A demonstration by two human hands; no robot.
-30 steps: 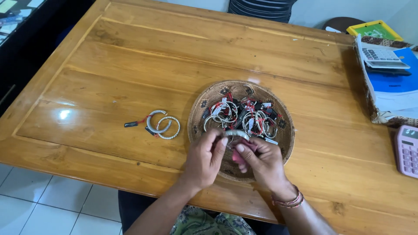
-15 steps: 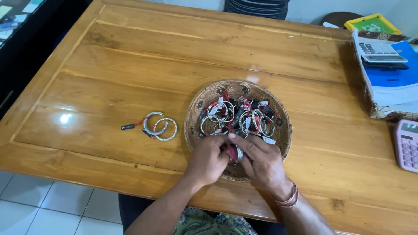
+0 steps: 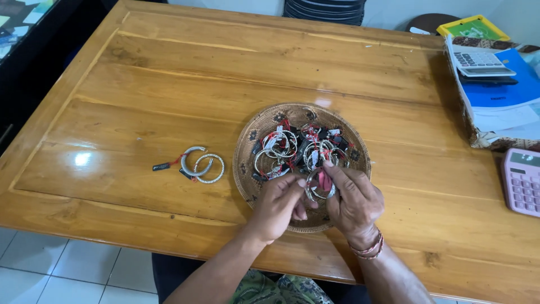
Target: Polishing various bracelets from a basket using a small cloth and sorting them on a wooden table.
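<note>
Wooden table (image 3: pixel 169 84): two loose bangles (image 3: pixel 202 166), one basket (image 3: pixel 247 141).

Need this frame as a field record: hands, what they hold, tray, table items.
left hand: pinching the silver bangle, over the tray
right hand: gripping the silver bangle from the other side
tray: round woven, heaped with tagged bangles
table: wooden, glossy
loose bangles: two, left of tray, tags attached
pink calculator: right edge
</note>
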